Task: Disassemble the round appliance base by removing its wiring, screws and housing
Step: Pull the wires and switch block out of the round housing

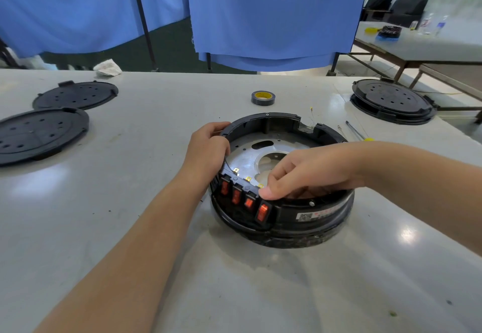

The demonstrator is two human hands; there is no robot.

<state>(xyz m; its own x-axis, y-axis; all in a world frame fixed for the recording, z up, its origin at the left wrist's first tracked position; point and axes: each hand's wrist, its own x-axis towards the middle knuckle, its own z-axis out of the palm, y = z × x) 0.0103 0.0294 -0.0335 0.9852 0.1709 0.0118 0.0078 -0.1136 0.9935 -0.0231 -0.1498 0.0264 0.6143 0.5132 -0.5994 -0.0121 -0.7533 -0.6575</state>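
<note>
Head view: both hands, left (208, 147) and right (302, 176), grip one round base (313, 218) bearing four red switches (236, 195).

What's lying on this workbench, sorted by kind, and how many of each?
Open round base being worked on: 1
Red rocker switches on it: 4
Loose black perforated discs: 2
Second black base, far right: 1
Tape roll: 1
Screwdriver: 1
Total: 10

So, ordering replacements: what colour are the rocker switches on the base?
Red-orange rocker switches in black frames; head view.
</note>
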